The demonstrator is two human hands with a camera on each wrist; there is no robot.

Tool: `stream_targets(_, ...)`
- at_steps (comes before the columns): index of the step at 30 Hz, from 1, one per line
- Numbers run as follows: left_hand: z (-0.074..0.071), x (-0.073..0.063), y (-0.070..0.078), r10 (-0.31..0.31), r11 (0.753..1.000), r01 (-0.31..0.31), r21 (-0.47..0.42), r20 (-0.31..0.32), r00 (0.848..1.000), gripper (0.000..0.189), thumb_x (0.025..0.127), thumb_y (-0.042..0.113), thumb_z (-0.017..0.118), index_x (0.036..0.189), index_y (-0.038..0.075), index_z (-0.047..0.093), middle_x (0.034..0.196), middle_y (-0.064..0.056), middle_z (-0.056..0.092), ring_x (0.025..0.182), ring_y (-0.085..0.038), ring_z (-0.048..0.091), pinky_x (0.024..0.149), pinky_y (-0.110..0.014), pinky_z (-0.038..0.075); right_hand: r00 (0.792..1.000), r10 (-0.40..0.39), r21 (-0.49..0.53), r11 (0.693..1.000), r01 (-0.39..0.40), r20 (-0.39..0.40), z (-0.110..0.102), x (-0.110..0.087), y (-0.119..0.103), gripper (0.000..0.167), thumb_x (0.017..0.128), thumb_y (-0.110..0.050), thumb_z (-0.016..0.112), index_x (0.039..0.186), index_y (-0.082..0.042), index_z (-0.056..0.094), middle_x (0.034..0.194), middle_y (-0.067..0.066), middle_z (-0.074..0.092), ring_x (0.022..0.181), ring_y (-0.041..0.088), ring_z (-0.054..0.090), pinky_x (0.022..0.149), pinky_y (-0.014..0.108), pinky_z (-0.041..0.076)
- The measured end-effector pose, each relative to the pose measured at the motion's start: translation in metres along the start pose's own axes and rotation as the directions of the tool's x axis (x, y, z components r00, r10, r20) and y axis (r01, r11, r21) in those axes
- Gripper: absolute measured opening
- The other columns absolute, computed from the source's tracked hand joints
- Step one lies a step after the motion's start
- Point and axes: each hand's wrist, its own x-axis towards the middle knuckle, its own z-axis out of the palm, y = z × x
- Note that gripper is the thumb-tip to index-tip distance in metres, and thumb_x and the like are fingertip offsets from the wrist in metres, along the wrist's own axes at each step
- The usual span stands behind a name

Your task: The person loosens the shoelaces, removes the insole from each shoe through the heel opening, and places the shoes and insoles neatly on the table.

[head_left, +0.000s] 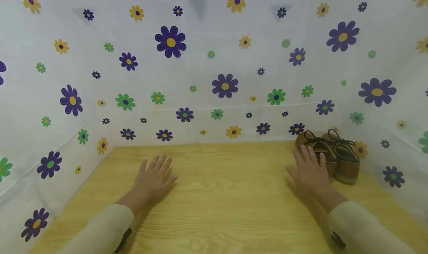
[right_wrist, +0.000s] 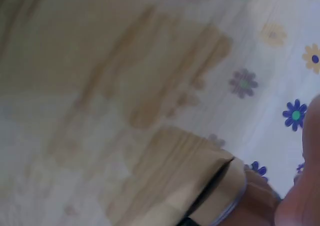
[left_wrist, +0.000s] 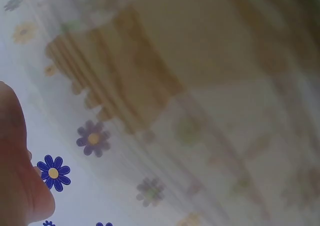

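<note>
Head view: left hand (head_left: 153,180) and right hand (head_left: 309,174) spread wide, empty, over the table (head_left: 230,194); brown lace-up shoes (head_left: 345,167) sit far right.

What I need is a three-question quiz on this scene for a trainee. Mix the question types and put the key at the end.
1. Which is nearer the brown shoes: (a) the left hand or (b) the right hand?
2. True or false: the left hand is gripping one of the brown shoes.
3. Fill the gap: the white cloth behind the wooden tabletop is printed with purple, yellow and green ____.

Key: 1. b; 2. false, it holds nothing; 3. flowers.
</note>
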Motion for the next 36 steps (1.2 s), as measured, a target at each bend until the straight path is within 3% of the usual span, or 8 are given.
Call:
stream_targets(6,-0.001,0.001,-0.004,0.004,1.0,-0.004,-0.016,0.021,1.0,0.072,0.102,0.057,0.035,0.157,0.012,0.03,0.165,-0.013,0.022,0.152,-0.039,0.019,0.118,-0.065,0.007,0.991,0.113,-0.058,0.991,-0.117,-0.075,-0.003,0.0,0.005,0.084,0.097,-0.039,0.053,0.147,0.019,0.019,0.144,0.041,0.029,0.133,0.056,0.024,0.113,0.069,0.007)
stream_targets(15,-0.005,0.0,-0.003,-0.014,1.0,0.014,-0.022,0.006,1.0,0.072,0.102,0.056,0.037,0.157,0.01,0.03,0.164,-0.014,0.024,0.151,-0.04,0.021,0.118,-0.065,0.008,0.983,0.108,-0.146,0.981,-0.13,-0.151,-0.004,0.003,0.008,0.078,0.093,-0.035,0.057,0.131,0.029,0.032,0.119,0.046,0.043,0.114,0.061,0.039,0.108,0.068,0.019)
stream_targets(18,-0.004,0.0,-0.005,-0.022,0.999,0.022,-0.023,-0.005,1.0,0.074,0.101,0.058,0.036,0.156,0.009,0.032,0.163,-0.016,0.027,0.149,-0.041,0.024,0.118,-0.065,0.01,0.983,0.094,-0.145,0.983,-0.117,-0.157,-0.005,0.003,0.013,0.065,0.095,-0.032,0.053,0.119,0.028,0.042,0.112,0.045,0.047,0.108,0.06,0.042,0.1,0.066,0.026)
stream_targets(24,0.002,0.003,-0.008,-0.015,0.999,0.013,-0.043,-0.037,0.999,0.074,0.101,0.06,0.035,0.155,0.009,0.034,0.162,-0.017,0.029,0.148,-0.042,0.027,0.117,-0.066,0.01,0.979,0.095,-0.107,0.988,-0.115,-0.178,-0.007,0.004,0.028,0.04,0.098,-0.025,0.049,0.101,0.014,0.056,0.104,0.034,0.058,0.101,0.052,0.048,0.086,0.063,0.034)
stream_targets(29,0.005,0.005,-0.006,0.011,0.999,-0.014,-0.042,-0.067,0.998,0.071,0.101,0.058,0.036,0.154,0.01,0.036,0.16,-0.017,0.032,0.147,-0.043,0.029,0.116,-0.067,0.013,0.982,0.056,-0.104,0.992,-0.076,-0.182,-0.012,0.003,0.029,0.036,0.099,-0.025,0.047,0.087,0.007,0.06,0.096,0.027,0.065,0.093,0.046,0.054,0.082,0.062,0.038)
stream_targets(33,0.001,0.01,-0.005,0.098,0.993,-0.09,0.078,-0.107,0.989,0.068,0.1,0.056,0.042,0.151,0.011,0.043,0.158,-0.016,0.037,0.146,-0.04,0.032,0.116,-0.066,0.017,0.987,0.023,-0.108,0.993,-0.041,-0.157,-0.012,0.004,0.025,0.038,0.1,-0.026,0.044,0.096,0.007,0.062,0.101,0.026,0.066,0.097,0.044,0.054,0.084,0.06,0.038)
stream_targets(36,-0.001,0.013,-0.006,0.15,0.978,-0.131,0.164,-0.115,0.982,0.066,0.099,0.055,0.045,0.15,0.012,0.045,0.158,-0.014,0.038,0.146,-0.038,0.033,0.117,-0.064,0.018,0.981,0.0,-0.115,0.993,-0.023,-0.196,-0.009,0.004,0.025,0.039,0.099,-0.027,0.045,0.097,0.007,0.064,0.1,0.025,0.067,0.096,0.044,0.055,0.082,0.059,0.04)
